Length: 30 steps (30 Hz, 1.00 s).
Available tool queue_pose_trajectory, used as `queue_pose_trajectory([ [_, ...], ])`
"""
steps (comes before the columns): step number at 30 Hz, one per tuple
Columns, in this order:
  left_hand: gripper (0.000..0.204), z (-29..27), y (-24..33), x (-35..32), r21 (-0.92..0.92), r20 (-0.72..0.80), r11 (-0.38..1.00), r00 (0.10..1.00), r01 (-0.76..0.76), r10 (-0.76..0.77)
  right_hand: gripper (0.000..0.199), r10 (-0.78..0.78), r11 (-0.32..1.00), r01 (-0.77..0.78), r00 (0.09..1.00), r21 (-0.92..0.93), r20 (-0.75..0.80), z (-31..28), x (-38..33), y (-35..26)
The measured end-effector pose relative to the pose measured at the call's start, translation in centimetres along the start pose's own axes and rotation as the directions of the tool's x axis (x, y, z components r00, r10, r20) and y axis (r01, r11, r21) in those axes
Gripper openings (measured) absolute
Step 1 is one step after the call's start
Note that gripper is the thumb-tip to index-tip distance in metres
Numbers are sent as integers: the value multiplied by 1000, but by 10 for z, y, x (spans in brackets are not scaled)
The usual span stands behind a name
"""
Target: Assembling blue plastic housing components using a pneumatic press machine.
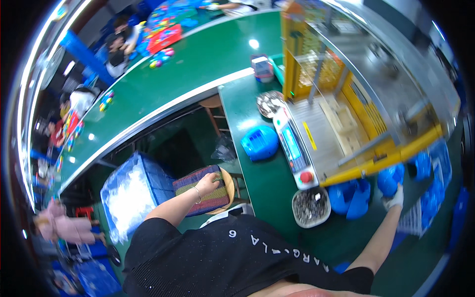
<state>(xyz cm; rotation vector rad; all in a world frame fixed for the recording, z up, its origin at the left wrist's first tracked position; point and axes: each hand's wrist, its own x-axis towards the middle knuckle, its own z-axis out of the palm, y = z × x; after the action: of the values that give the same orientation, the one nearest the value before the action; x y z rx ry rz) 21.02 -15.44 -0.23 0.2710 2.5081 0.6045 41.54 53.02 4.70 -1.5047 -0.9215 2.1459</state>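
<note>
My left hand (208, 184), bare with a bracelet at the wrist, is low at the left, closed at the edge of a striped woven seat cushion (200, 195). The cushion lies on a round wooden stool (228, 190). On the far right my right hand (394, 200) wears a white glove and grips the lower part of a blue plastic shell (390, 178); its fingers are partly hidden. More blue shells (349, 198) lie nearby on the green bench. Another rounded blue shell (260, 143) sits left of the machine.
A yellow-framed machine (341, 171) with a lit control panel and red button (306, 176) stands on the bench. Trays of small metal parts (310, 208) and pale parts (270, 103) flank it. A blue crate (163, 173) holds clear bags. People work along a green conveyor (208, 54).
</note>
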Motion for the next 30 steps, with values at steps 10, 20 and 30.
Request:
queue_pose_trajectory([
  [10,30,21,31,44,-179,204,963,950,-201,236,75,-23,890,3,999,-455,-38,7,-171,-2],
  [20,30,27,10,45,-230,173,952,954,-202,245,70,85,732,27,988,-681,131,54,-171,45],
  [30,27,26,-14,29,-209,230,977,968,-51,100,72,-651,-9,-70,757,-997,-48,47,-158,74],
])
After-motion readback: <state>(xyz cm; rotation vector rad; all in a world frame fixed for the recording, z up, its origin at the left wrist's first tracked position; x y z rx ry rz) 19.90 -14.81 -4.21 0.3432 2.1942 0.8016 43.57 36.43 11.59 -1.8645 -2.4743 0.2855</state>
